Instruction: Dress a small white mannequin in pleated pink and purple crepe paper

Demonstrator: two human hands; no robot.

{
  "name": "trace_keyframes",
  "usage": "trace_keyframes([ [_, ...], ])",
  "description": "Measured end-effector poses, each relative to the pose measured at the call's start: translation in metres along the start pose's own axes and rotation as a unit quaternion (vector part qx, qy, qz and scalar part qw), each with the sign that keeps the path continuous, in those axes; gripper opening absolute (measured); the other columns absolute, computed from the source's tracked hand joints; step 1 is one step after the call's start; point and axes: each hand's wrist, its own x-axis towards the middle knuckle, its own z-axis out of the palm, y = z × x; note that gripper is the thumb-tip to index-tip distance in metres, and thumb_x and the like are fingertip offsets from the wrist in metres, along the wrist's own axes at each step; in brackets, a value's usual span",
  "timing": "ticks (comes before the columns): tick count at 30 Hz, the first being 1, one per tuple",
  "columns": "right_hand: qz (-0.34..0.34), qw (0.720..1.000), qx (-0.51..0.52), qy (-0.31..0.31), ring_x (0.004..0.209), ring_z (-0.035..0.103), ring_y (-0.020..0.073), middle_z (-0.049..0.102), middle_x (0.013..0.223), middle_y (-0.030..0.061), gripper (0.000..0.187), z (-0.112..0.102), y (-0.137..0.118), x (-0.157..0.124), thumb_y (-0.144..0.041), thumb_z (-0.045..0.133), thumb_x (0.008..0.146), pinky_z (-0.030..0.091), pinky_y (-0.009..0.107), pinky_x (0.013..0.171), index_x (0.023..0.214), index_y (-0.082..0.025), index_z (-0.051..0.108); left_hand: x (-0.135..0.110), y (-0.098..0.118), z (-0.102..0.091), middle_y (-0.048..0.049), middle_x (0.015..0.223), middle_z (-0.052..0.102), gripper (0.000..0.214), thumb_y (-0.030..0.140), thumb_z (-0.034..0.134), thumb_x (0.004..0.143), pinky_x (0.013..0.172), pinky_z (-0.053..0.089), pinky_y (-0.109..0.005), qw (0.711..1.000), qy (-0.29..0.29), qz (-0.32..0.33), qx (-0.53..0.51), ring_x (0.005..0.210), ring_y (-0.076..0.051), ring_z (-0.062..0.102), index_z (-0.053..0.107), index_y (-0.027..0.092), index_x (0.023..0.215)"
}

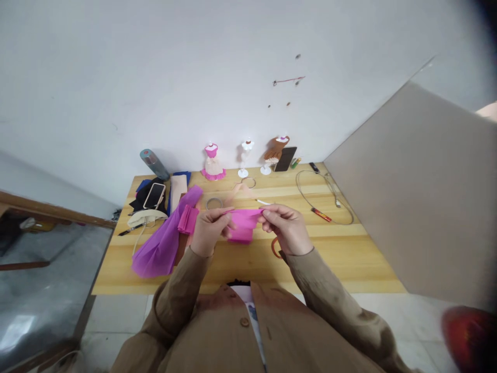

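Note:
Between my hands hangs a piece of bright pink crepe paper (pixel 241 228), its top edge stretched level above the wooden table (pixel 334 259). My left hand (pixel 212 228) pinches its left top corner. At the right top corner, my right hand (pixel 285 228) grips it between thumb and fingers. A folded pink bundle (pixel 188 219) lies beside my left hand, next to a long purple sheet (pixel 163 248). Partly hidden by my right hand is an orange-red ring-shaped handle (pixel 275 247), perhaps of scissors. A thin white stick (pixel 264 201) lies just beyond the pink piece.
Along the wall stand small dress forms, one in a pink and cream dress (pixel 213 163), one white (pixel 244 158), one brown (pixel 276 150). A dark phone (pixel 286 159) leans there. A bottle (pixel 154 163) and another phone (pixel 154 196) are left; a looped cable (pixel 301 186) lies right.

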Motion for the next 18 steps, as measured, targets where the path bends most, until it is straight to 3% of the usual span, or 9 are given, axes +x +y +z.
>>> trace_keyframes([
  [4,-0.018,0.999,0.026,-0.019,0.046,0.059,0.0106,0.072,0.062,0.0021,0.027,-0.0007,-0.0007,-0.0001,-0.035,0.087,0.058,0.045,0.022,0.044,0.069,-0.019,0.069,-0.0033,0.0030,0.0033,-0.0067,0.073,0.076,0.038,0.038,0.085,0.056,0.052,0.053,-0.027,0.999,-0.011,-0.012,-0.038,0.049,-0.012,0.064,0.074,0.015,0.084],
  [9,-0.041,0.999,0.017,-0.024,0.050,0.061,0.0114,0.070,0.061,0.0000,0.025,-0.0019,0.0027,-0.0028,-0.035,0.085,0.062,0.048,0.024,0.049,0.070,-0.020,0.067,-0.0054,0.0028,0.0072,-0.0047,0.065,0.074,0.029,0.036,0.085,0.055,0.052,0.054,-0.028,0.998,0.015,0.003,-0.062,0.048,-0.014,0.064,0.071,0.016,0.071],
  [18,-0.069,0.998,-0.002,-0.006,0.052,0.058,0.0125,0.068,0.058,0.0005,0.021,-0.0005,0.0037,-0.0057,-0.032,0.084,0.061,0.047,0.027,0.052,0.064,-0.020,0.067,-0.0063,0.0012,0.0107,-0.0002,0.053,0.067,0.026,0.033,0.085,0.057,0.054,0.054,-0.026,0.995,0.079,0.032,-0.045,0.050,-0.014,0.065,0.068,0.015,0.067],
])
